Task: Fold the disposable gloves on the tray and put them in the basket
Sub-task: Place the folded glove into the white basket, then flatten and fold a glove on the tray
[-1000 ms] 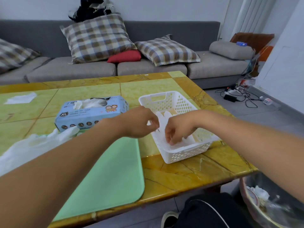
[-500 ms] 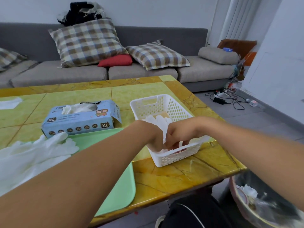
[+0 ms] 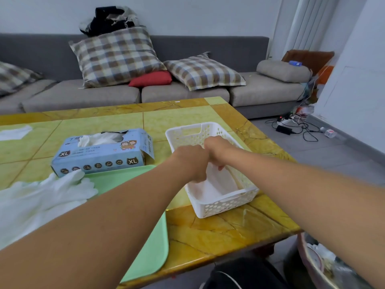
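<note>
Our fingers curl down into the white basket (image 3: 224, 202), pressing the folded glove (image 3: 216, 186) flat on its floor, we judge so it stays folded. The left hand (image 3: 192, 163) and right hand (image 3: 217, 150) touch, knuckles up; whether fingertips pinch it we cannot tell. More gloves (image 3: 41, 199) wait on the green tray (image 3: 145, 243), partly cut off beside the glove box (image 3: 102, 152).

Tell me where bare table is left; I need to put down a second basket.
Free: yellow tabletop between white perforated basket and near edge; also beyond blue glove box. Crowded: green tray with white gloves.
</note>
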The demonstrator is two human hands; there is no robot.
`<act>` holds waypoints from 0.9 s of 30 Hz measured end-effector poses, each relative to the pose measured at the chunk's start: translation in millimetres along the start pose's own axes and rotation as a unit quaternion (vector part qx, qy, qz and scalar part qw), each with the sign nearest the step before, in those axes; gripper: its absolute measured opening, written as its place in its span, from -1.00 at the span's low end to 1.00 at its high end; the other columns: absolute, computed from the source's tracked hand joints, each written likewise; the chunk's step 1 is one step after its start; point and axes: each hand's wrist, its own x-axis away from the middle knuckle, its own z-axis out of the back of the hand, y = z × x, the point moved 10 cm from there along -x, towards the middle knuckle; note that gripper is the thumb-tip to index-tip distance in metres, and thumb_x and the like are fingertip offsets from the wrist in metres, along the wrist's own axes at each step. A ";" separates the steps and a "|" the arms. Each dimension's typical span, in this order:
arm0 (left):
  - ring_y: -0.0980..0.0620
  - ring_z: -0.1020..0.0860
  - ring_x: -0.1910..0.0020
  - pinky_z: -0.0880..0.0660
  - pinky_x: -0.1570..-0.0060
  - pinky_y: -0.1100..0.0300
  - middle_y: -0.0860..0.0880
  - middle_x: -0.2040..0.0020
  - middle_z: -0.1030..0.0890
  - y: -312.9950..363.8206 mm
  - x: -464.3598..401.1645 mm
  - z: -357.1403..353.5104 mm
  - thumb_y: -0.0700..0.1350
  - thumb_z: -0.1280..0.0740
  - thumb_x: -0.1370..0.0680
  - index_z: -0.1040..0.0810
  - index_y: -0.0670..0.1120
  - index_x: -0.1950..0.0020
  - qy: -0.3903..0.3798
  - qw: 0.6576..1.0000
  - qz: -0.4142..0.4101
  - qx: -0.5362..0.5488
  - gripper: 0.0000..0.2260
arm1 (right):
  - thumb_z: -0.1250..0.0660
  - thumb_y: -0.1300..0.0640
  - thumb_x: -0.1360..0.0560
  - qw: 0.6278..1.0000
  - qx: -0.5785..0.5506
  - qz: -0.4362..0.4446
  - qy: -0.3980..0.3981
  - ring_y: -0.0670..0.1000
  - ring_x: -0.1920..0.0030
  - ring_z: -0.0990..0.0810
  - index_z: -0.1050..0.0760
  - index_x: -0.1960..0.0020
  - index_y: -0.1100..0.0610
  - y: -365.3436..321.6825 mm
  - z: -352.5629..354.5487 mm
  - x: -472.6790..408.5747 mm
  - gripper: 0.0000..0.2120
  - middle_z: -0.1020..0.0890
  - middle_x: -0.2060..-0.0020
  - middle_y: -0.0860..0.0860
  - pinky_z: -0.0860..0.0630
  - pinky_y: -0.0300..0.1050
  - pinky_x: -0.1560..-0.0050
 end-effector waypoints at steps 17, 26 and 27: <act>-0.07 -0.46 0.02 -0.35 0.02 0.07 0.03 0.12 -0.41 0.5 -6.3 -25.4 0.30 -0.23 -0.59 -0.50 -0.07 -0.31 -0.064 0.997 0.013 -0.026 -0.49 | -0.29 0.36 -0.51 0.998 -0.012 -0.015 0.058 0.17 0.27 -0.55 -0.40 0.03 0.18 -13.8 6.1 -33.2 -0.87 -0.44 0.11 0.10 -0.36 -0.14 0.51; -0.11 -0.48 -0.31 -0.44 -0.23 0.02 -0.05 -0.32 -0.56 -158.2 93.7 22.3 0.13 -0.32 -0.60 -0.54 -0.01 -0.35 0.116 0.978 0.081 0.154 -0.63 | -0.44 0.19 -0.46 0.932 -0.195 0.189 0.239 0.07 0.02 -0.61 -0.62 0.05 0.08 -136.3 101.0 65.9 -0.92 -0.65 0.10 0.01 -0.56 -0.01 -0.04; -0.11 -0.48 -0.31 -0.43 -0.24 0.03 -0.06 -0.33 -0.56 -182.5 111.5 12.6 0.12 -0.32 -0.61 -0.54 -0.03 -0.35 0.108 0.974 0.112 0.164 -0.62 | -0.45 0.19 -0.45 0.919 -0.228 0.216 0.237 0.08 0.06 -0.63 -0.61 0.09 0.07 -160.4 97.0 80.2 -0.93 -0.67 0.15 0.01 -0.56 -0.01 -0.02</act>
